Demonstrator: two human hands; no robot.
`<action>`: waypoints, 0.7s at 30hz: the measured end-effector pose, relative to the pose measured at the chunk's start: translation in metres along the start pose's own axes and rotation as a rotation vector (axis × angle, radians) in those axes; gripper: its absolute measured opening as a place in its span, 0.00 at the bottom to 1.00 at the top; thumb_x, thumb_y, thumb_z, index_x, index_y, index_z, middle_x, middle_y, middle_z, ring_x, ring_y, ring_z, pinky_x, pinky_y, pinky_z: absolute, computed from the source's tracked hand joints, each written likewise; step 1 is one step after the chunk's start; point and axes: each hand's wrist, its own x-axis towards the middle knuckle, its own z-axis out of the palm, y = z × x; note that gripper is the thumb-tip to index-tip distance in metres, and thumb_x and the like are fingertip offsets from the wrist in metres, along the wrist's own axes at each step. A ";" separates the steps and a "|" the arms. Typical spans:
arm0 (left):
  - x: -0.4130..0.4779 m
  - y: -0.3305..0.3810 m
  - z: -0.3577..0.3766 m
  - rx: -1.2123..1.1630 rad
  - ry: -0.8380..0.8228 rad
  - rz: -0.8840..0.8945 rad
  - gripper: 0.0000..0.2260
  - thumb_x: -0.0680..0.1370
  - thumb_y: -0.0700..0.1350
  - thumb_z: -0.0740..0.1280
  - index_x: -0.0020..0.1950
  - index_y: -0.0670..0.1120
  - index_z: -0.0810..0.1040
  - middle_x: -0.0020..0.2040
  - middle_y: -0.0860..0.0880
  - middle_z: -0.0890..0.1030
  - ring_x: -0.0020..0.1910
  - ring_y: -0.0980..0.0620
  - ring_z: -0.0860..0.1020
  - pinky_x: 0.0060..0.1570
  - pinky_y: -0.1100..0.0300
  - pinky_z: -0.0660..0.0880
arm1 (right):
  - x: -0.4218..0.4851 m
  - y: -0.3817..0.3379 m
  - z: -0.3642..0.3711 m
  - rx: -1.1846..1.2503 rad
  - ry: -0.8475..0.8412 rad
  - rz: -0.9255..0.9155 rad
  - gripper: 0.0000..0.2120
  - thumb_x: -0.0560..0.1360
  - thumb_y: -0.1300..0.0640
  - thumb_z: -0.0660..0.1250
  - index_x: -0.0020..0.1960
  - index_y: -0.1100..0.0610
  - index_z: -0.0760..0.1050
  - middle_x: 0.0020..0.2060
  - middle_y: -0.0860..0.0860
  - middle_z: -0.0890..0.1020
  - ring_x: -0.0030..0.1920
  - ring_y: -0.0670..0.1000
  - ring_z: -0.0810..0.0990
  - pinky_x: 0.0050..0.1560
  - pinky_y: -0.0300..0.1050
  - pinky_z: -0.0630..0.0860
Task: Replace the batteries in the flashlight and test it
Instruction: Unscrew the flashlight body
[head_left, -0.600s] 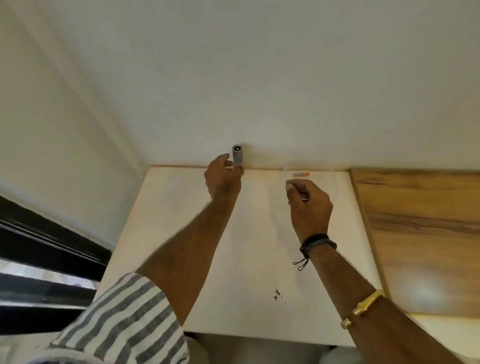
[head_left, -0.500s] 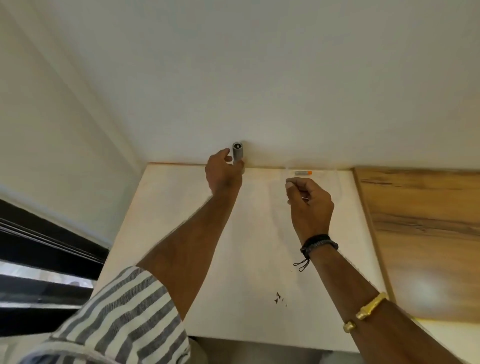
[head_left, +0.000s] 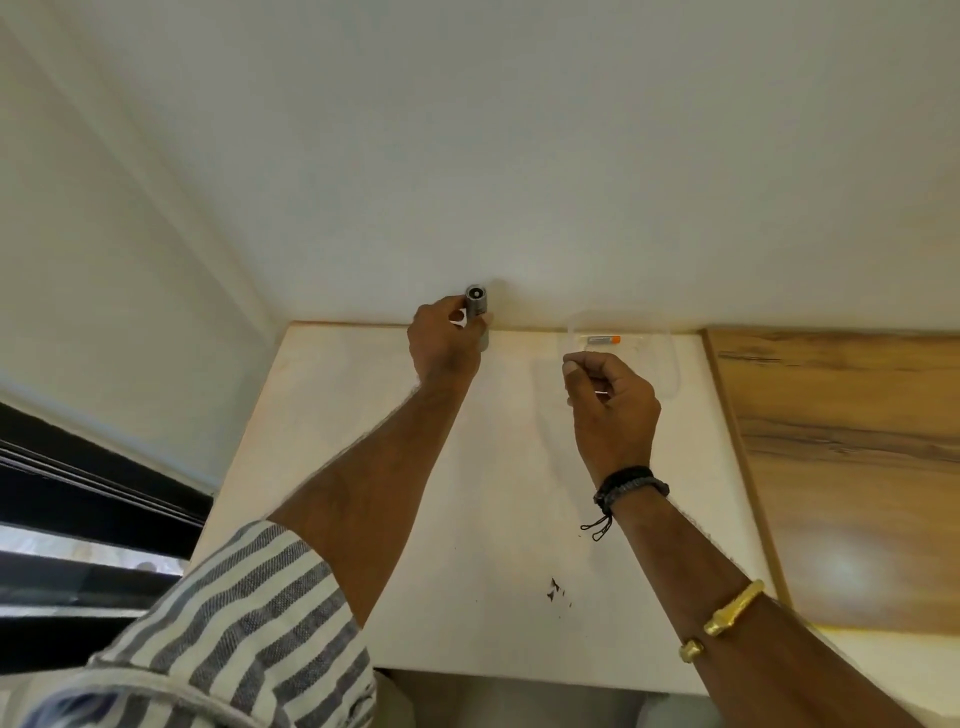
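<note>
Reaching far across the pale table (head_left: 467, 519), the left hand (head_left: 444, 345) sits right at the back edge where tabletop meets wall, fingers wrapped round the lower part of the grey flashlight (head_left: 475, 301). That flashlight stands upright, its round end facing up toward the camera, body pressed close against the white wall (head_left: 519, 156). Left forearm runs long and straight from a rolled striped sleeve (head_left: 234, 613) at the lower left, wrist bent slightly inward. Over on the other side, the right hand (head_left: 610, 405) hovers above the table with its fingers curled in, thumb extended along the top and pinched against the forefinger; something thin and pale peeks out between them, but what it is cannot be made out. A dark cord bracelet (head_left: 628, 486) circles that wrist, a gold bangle (head_left: 727, 618) further down the forearm. Just beyond the right knuckles a clear plastic container (head_left: 665, 364) lies on the table near the wall, and inside it rests a single battery (head_left: 600, 339), lying flat, orange tip pointing right. Wood-grain surface (head_left: 841, 467) adjoins the table on the right.
</note>
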 end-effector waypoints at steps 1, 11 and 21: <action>-0.005 0.002 -0.003 -0.004 -0.007 0.002 0.14 0.72 0.53 0.75 0.55 0.48 0.84 0.50 0.51 0.83 0.46 0.54 0.79 0.38 0.68 0.67 | -0.003 -0.002 -0.002 0.002 0.004 -0.004 0.05 0.79 0.61 0.69 0.52 0.56 0.84 0.45 0.54 0.86 0.46 0.55 0.84 0.50 0.57 0.83; -0.122 0.002 -0.042 -0.135 -0.115 0.018 0.09 0.75 0.51 0.73 0.52 0.50 0.82 0.48 0.55 0.84 0.48 0.57 0.81 0.47 0.66 0.73 | -0.060 -0.026 -0.038 0.012 0.023 -0.037 0.06 0.78 0.60 0.70 0.54 0.58 0.84 0.46 0.51 0.86 0.47 0.54 0.84 0.52 0.59 0.83; -0.242 -0.024 -0.076 -0.152 -0.180 0.166 0.06 0.79 0.48 0.68 0.56 0.52 0.76 0.45 0.66 0.80 0.48 0.72 0.77 0.45 0.79 0.70 | -0.143 -0.013 -0.082 0.068 -0.028 0.021 0.05 0.78 0.60 0.71 0.52 0.56 0.84 0.45 0.52 0.86 0.45 0.54 0.84 0.41 0.53 0.85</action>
